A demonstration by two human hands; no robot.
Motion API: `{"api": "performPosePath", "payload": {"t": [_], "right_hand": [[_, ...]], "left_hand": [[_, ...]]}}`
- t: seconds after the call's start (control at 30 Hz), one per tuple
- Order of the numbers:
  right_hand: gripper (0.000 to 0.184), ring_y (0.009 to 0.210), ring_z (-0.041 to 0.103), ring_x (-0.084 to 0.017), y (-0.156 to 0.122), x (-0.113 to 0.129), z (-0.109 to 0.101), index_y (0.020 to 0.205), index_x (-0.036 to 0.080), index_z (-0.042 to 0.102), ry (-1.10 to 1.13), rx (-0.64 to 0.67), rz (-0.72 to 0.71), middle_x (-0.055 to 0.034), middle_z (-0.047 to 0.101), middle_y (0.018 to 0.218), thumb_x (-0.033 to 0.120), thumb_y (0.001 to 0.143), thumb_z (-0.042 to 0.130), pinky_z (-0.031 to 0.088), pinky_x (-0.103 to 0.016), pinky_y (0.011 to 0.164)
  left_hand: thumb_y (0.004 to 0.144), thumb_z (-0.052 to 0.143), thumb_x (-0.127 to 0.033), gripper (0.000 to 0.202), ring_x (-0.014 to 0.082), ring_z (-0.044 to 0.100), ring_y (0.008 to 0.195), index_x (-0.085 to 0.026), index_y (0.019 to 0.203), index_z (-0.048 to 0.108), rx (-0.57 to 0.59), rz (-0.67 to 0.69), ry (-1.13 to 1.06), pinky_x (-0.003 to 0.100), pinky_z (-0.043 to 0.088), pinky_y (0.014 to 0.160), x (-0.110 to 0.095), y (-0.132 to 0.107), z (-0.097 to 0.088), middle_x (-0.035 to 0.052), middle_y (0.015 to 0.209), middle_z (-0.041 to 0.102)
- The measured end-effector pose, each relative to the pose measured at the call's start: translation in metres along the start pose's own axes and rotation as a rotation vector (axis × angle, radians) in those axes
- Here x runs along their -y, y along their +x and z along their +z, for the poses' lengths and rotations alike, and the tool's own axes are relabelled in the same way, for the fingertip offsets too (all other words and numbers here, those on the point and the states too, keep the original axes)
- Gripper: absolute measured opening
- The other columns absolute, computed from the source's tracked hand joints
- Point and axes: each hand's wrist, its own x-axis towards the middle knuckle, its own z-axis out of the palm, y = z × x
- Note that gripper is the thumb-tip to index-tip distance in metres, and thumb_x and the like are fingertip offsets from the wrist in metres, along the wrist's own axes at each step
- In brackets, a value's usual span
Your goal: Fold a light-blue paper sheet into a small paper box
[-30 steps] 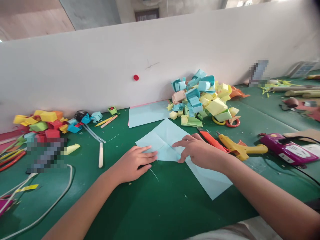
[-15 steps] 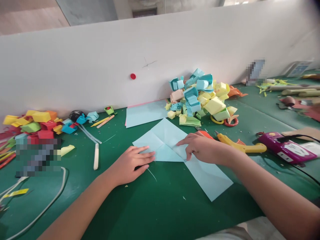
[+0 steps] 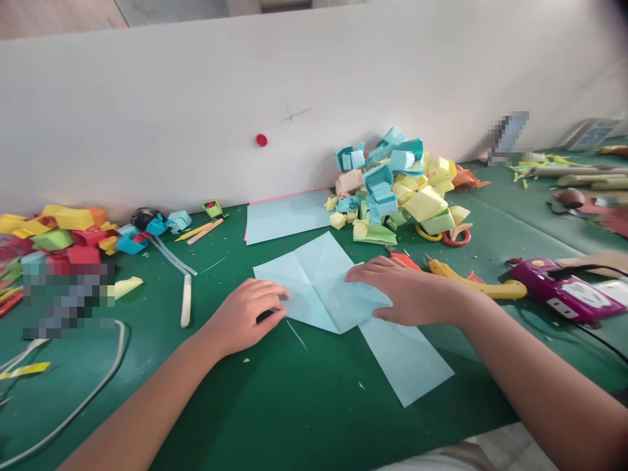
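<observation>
A light blue sheet of paper (image 3: 318,281), creased and partly folded, lies on the green table (image 3: 304,405) in front of me. My left hand (image 3: 245,314) rests at the sheet's left edge with its fingers curled in on the paper. My right hand (image 3: 397,291) lies flat on the sheet's middle, fingers stretched out and pressing a fold down. The sheet's lower right part (image 3: 407,360) sticks out below my right wrist.
A second blue sheet (image 3: 287,217) lies against the white partition (image 3: 314,98). Piles of folded paper pieces sit at back centre (image 3: 397,190) and far left (image 3: 59,232). A yellow glue gun (image 3: 471,278), an orange cutter (image 3: 405,260), a purple power strip (image 3: 564,291) and white cables (image 3: 88,399) surround me.
My right hand has gone from fingertips pinching the fold to lying flat on it. The lower flap has come up over the middle. My left hand has slid slightly left.
</observation>
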Motion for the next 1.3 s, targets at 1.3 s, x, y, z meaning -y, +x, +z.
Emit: {"api": "performPosePath", "payload": {"t": [1.3], "right_hand": [[0.062, 0.119, 0.050, -0.036, 0.004, 0.022, 0.004, 0.144, 0.029, 0.055, -0.147, 0.070, -0.081, -0.0103, 0.060, 0.135, 0.044, 0.085, 0.070, 0.043, -0.056, 0.102]], "left_hand": [[0.106, 0.043, -0.032, 0.042, 0.0253, 0.039, 0.147, -0.028, 0.146, 0.053, 0.199, 0.005, -0.035, 0.049, 0.034, 0.122, -0.031, 0.002, 0.009, -0.0005, 0.157, 0.044]]}}
